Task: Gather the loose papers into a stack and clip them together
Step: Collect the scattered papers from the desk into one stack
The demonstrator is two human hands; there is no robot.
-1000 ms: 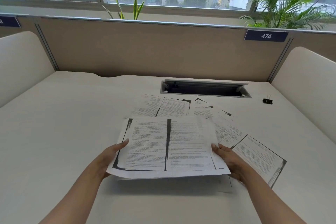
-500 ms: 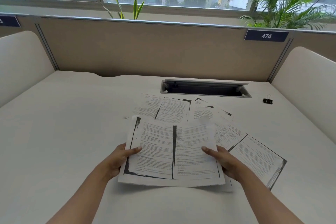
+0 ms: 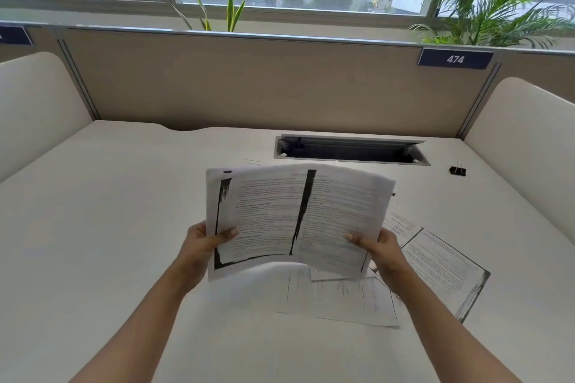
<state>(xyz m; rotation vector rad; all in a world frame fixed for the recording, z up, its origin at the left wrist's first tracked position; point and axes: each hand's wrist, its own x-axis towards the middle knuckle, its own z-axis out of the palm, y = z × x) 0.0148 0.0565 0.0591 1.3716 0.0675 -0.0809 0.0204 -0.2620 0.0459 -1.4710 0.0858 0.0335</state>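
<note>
1. Head view: a bundle of white printed paper sheets (image 3: 298,218), marked with black photocopy bars, is held up off the cream-white desk top (image 3: 109,227) in the middle of the scene. It is tilted toward the camera and bowed across its width.
2. The left hand (image 3: 202,241) grasps the bundle's lower left edge. Its thumb lies on the printed face and its other fingers are hidden behind the paper.
3. The right hand (image 3: 378,247) grasps the lower right edge the same way, thumb in front and fingers behind.
4. A blurred loose sheet (image 3: 339,301) lies flat on the desk, near, below the bundle.
5. An angled printed sheet (image 3: 441,274) with a black smear on its right edge lies flat to the right, beside the right wrist.
6. A small black metal binder clip (image 3: 457,170) lies far right on the desk. It is well apart from both hands and just right of the grey recessed cable slot (image 3: 351,154).
7. A beige partition panel (image 3: 249,84) at the far edge carries a dark blue plate (image 3: 455,59) reading 474.
</note>
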